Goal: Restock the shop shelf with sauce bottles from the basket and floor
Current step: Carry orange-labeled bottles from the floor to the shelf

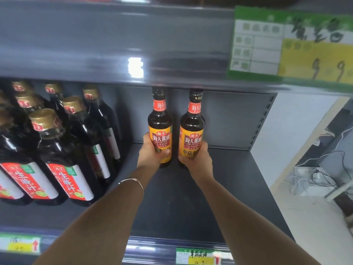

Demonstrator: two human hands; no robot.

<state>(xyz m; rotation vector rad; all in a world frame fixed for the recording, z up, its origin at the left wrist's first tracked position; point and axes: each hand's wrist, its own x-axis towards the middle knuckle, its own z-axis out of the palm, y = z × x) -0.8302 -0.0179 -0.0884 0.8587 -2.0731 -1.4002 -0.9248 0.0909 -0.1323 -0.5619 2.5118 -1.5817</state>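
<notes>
Dark sauce bottles (160,129) upright, caps up (hand-held)

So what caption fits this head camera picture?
Left hand and right hand set two soy sauce bottles upright on the shelf.

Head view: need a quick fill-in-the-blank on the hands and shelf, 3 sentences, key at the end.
1. Each of the hands, left hand and right hand, grips one dark glass sauce bottle with a ____ label.
2. The two held bottles stand ____, side by side on the dark grey metal shelf.
3. The bigger dark bottles with gold caps stand to the ____ of the held pair.

Missing words: yellow; upright; left
</notes>
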